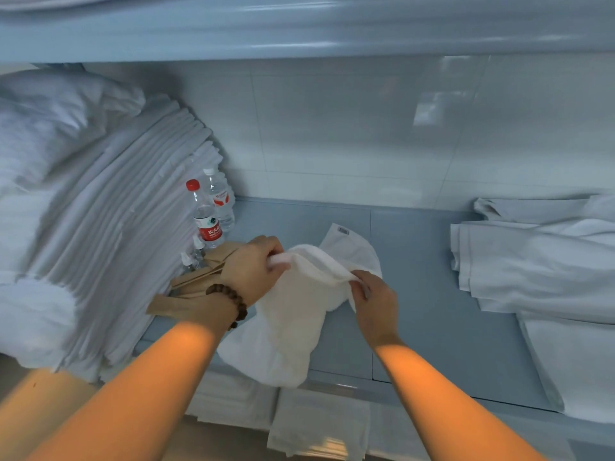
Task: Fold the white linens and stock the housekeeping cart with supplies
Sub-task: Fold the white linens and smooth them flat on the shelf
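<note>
Your single view comes from the wide-angle camera on your head, which looks forward and steeply down onto the grey-blue shelf (432, 311). It sits close. Your forearms enter from the bottom edge, and your left hand (256, 264) and right hand (376, 301) meet at mid-frame, both gripping the white towel (293, 314). The upper shelf (299, 31) cuts across the top, the tiled wall (366, 128) faces you, and the lens bows the stack of folded linens (109, 221) at the left edge.
</note>
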Tool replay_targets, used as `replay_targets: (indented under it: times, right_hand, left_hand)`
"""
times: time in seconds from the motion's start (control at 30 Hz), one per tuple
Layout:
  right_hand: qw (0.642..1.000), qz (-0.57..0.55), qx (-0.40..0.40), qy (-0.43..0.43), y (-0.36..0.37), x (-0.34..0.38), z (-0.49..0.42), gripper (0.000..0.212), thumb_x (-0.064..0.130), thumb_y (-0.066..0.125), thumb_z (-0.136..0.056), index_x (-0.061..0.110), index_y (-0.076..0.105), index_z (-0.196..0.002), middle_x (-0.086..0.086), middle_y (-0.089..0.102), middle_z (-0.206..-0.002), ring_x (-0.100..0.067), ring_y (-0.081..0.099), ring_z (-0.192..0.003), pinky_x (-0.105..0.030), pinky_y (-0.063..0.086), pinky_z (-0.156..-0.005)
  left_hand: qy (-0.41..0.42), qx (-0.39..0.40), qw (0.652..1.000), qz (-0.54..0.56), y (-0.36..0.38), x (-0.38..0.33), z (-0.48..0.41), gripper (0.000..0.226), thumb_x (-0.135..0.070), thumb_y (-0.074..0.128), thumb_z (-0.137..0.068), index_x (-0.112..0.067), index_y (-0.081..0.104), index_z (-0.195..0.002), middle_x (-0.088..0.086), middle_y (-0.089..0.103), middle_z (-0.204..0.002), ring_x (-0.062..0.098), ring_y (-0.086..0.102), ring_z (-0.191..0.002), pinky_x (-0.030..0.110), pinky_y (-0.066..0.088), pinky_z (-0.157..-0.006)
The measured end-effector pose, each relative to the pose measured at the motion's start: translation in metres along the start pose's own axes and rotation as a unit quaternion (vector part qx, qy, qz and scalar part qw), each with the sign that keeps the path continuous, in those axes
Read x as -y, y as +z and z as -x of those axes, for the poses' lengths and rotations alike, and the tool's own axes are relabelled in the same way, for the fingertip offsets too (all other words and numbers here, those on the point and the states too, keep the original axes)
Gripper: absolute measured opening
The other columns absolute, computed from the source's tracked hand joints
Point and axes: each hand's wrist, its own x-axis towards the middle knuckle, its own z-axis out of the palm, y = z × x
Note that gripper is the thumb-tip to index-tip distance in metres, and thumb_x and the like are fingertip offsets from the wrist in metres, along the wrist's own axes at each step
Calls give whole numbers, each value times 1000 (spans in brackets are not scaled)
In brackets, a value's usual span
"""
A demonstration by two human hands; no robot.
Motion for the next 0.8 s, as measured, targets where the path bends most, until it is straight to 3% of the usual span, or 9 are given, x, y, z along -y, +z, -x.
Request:
replay_targets:
  times: [0.07, 0.17, 0.23, 0.3, 0.37, 0.43, 0.6, 0.7, 0.8]
  right_hand:
    - [1000, -17, 8, -12, -4, 6, -5, 18, 7, 59, -92, 12, 71, -104, -3, 70, -103, -20, 64, -95, -31, 49, -86]
    - [997, -21, 48, -52, -5, 21, -8, 18, 2, 63, -88, 10, 73, -101, -6, 72, -100, -22, 66, -93, -35, 52, -86]
    - [995, -32, 65, -64, -5, 32, -8, 18, 3, 64, -85, 11, 73, -98, -2, 73, -95, -15, 66, -88, -31, 52, -82]
    - [994, -62, 79, -52, -8, 41, -8, 14, 7, 66, -84, 15, 71, -93, 6, 71, -89, -5, 64, -84, -25, 50, -78]
    - [993, -69, 79, -55, -12, 42, -8, 5, 16, 70, -84, 16, 69, -89, 9, 69, -86, -3, 62, -82, -25, 50, -75]
    - [995, -59, 62, -52, -18, 36, -6, 19, 28, 74, -81, 16, 66, -94, 9, 66, -90, -3, 60, -83, -24, 49, -74]
    - [992, 53, 109, 19, -23, 15, 11, 80, 55, 77, -66, 25, 45, -132, 7, 51, -126, -11, 52, -108, -29, 45, -85]
    - [979, 167, 118, 12, -14, 9, 18, 86, 48, 70, -74, 26, 27, -145, 2, 41, -139, -22, 45, -122, -37, 40, -95]
    - [975, 190, 108, 33, -8, 9, 20, 85, 44, 64, -79, 28, 17, -148, 2, 36, -143, -24, 41, -126, -36, 35, -98]
  left_hand:
    - [23, 66, 997, -37, 12, -3, 7, 40, -42, 77, -73, -28, 59, -106, -12, 54, -105, 9, 48, -92, 19, 33, -77]
    - [66, 155, 985, 28, 31, -24, 12, 79, -48, 80, -68, -26, 45, -135, -4, 48, -137, 15, 43, -126, 34, 34, -106]
    - [78, 173, 981, 35, 45, -39, 13, 84, -48, 79, -69, -26, 41, -140, -4, 49, -138, 14, 45, -126, 35, 36, -106]
    - [58, 162, 983, 64, 53, -48, 13, 61, -41, 74, -76, -27, 51, -131, -5, 62, -123, 15, 57, -110, 29, 44, -90]
    - [40, 117, 989, 82, 54, -50, 11, 23, -31, 66, -85, -23, 64, -107, -4, 70, -95, 18, 64, -90, 26, 42, -69]
    - [36, 76, 992, 92, 51, -48, 9, 8, -21, 63, -87, -18, 70, -90, -3, 69, -81, 18, 63, -79, 29, 43, -65]
    - [3, 23, 987, 157, 43, -50, -1, 15, -18, 66, -84, -20, 61, -70, -5, 62, -66, 15, 58, -64, 30, 45, -59]
    - [-6, -1, 985, 170, 42, -55, -8, 25, -16, 65, -82, -23, 53, -62, -8, 55, -58, 5, 50, -56, 22, 37, -52]
    - [-15, -16, 981, 194, 40, -60, -10, 30, -14, 65, -82, -25, 49, -59, -11, 50, -55, 0, 48, -53, 12, 35, -49]
